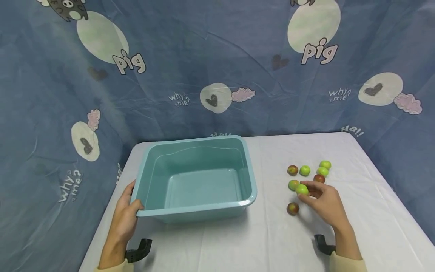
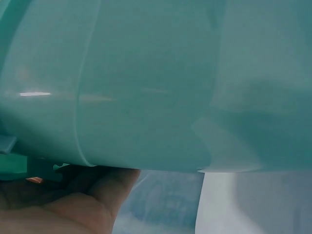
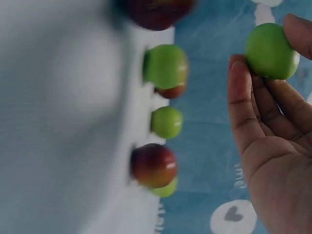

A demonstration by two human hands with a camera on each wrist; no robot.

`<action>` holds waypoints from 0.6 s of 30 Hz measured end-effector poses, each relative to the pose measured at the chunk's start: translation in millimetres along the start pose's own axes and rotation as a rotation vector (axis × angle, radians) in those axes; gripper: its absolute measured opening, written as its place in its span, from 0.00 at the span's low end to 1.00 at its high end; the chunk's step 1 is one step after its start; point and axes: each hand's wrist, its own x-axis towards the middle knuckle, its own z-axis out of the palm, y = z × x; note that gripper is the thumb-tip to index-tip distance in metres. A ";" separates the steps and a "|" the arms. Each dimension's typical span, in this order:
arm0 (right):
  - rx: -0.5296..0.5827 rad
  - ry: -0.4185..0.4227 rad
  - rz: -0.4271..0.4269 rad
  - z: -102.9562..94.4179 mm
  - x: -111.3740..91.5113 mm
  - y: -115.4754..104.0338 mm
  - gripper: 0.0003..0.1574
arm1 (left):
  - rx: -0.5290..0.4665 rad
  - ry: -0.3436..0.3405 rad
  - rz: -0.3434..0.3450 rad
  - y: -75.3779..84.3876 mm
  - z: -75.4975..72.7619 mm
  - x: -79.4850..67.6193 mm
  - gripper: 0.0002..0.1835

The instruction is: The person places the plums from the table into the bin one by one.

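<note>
Right hand, right of centre in the head view: thumb and fingertips are clamped on a green fruit, which the right wrist view shows at upper right, pinched between them. Left hand, lower left of the head view: grips the teal basin at its near left corner, thumb over the rim, the other fingers outside the wall and partly hidden; their exact lie cannot be told. The basin stands left of centre on the white tablecloth, opening upward. Directly behind the held fruit in the head view is a green-orange fruit; contact between the two cannot be determined. Around them, right of centre: a brownish fruit, a light green fruit, two adjacent yellow-green fruits, a red fruit just beyond the right fingers, and a dark reddish fruit lower down. A blue printed backdrop spans the upper frame.
</note>
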 end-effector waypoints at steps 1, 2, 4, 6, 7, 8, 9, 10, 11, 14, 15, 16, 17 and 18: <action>0.013 0.001 -0.009 -1.8 0.1 -4.4 0.28 | -0.001 0.000 0.003 -0.2 0.6 -0.6 0.48; 0.029 0.001 -0.020 -3.5 0.2 -8.8 0.28 | 0.000 -0.001 0.004 -0.4 1.3 -1.1 0.47; 0.063 0.006 -0.045 -6.2 0.4 -16.5 0.29 | 0.005 -0.002 0.006 -0.5 3.2 -1.9 0.47; 0.109 0.009 -0.076 -8.0 1.3 -22.7 0.28 | 0.013 -0.006 0.009 -0.4 5.5 -2.3 0.47; 0.125 0.012 -0.094 -8.5 2.2 -25.5 0.28 | 0.017 -0.009 0.012 -0.5 6.6 -2.4 0.46; 0.150 0.010 -0.111 -8.9 3.3 -28.2 0.28 | 0.021 -0.012 0.015 -0.7 7.5 -2.7 0.46; 0.174 0.007 -0.127 -9.2 4.6 -30.7 0.27 | 0.024 -0.015 0.020 -0.7 8.2 -3.1 0.46; 0.197 0.003 -0.142 -9.2 5.8 -33.1 0.26 | 0.027 -0.018 0.023 -0.7 8.9 -3.4 0.46; 0.223 -0.003 -0.158 -9.5 7.4 -35.4 0.26 | 0.032 -0.020 0.027 -0.7 9.5 -3.8 0.46; 0.294 -0.026 -0.206 -9.4 12.3 -42.9 0.24 | 0.048 -0.023 0.029 0.1 11.0 -5.1 0.46; 0.315 -0.034 -0.222 -9.3 13.8 -46.0 0.24 | 0.050 -0.024 0.028 0.6 11.5 -5.6 0.46; 0.331 -0.041 -0.235 -9.1 15.2 -49.2 0.24 | 0.050 -0.025 0.026 1.2 12.2 -5.9 0.46; 0.343 -0.050 -0.248 -8.9 16.7 -52.3 0.24 | 0.050 -0.025 0.024 1.8 12.8 -6.3 0.46; 0.352 -0.057 -0.257 -8.4 18.1 -55.7 0.24 | 0.049 -0.027 0.022 2.4 13.3 -6.7 0.46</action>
